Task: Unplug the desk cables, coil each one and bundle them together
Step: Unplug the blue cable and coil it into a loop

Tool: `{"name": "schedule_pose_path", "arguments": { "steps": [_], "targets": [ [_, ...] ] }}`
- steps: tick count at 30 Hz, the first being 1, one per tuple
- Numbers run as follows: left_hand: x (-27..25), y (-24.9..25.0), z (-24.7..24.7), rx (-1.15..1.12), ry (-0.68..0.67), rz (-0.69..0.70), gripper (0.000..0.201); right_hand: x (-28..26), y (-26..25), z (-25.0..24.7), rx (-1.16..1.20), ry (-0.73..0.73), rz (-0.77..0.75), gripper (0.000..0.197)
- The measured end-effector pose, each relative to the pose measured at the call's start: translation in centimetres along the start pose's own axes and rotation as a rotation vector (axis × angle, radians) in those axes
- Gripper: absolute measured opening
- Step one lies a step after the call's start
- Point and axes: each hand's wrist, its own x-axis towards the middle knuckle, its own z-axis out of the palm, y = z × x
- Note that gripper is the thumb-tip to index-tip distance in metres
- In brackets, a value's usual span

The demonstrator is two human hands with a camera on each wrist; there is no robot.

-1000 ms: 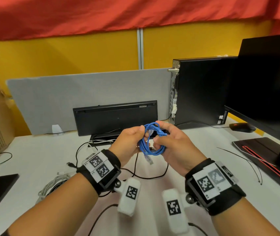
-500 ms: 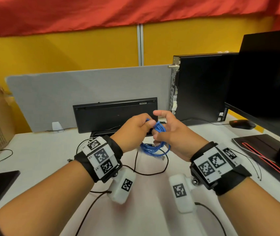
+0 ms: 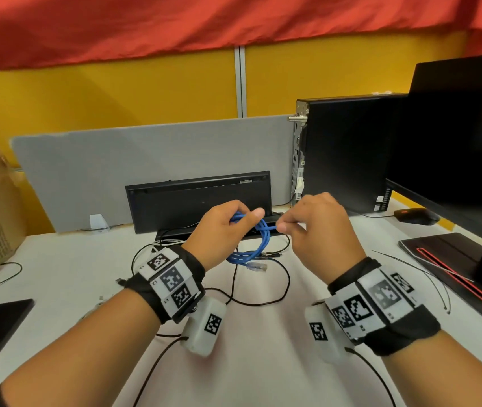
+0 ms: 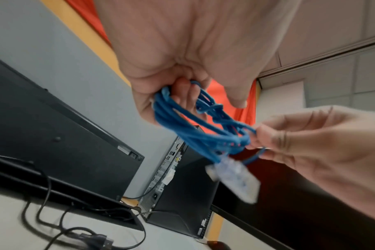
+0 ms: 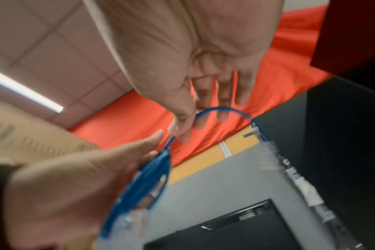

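Blue cable (image 3: 259, 240) is coiled and held up over the desk (image 3: 263, 362), between both hands: left hand (image 3: 219, 227) has its fingers curled round the loops, right hand (image 3: 319, 227) pinches the free end just beside it. Looks like the tie-off step, tail being wrapped round the coil; next move needs the tail pulled snug through. Black cables (image 3: 263, 301) lie loose on the desk below, not yet coiled.
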Motion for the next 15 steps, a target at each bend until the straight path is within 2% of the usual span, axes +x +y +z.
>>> {"name": "schedule_pose_path", "arguments": {
  "steps": [2,4,9,15],
  "targets": [
    [-0.1,0.1,0.0,-0.016,-0.002,-0.002,0.024,-0.1,0.4,0.4,-0.091,0.057,-0.046,0.006],
    [-0.2,0.2,0.3,-0.054,0.019,-0.048,0.024,-0.1,0.8,1.0,-0.038,0.027,-0.013,0.010],
    [-0.9,0.4,1.3,-0.146,0.084,-0.175,0.030,-0.5,0.5,2.4,0.256,0.090,0.105,0.012],
    [-1.2,0.6,1.9,-0.229,0.155,-0.209,0.031,-0.9,-0.4,3.2,0.744,-0.047,0.391,0.023]
  ]
}}
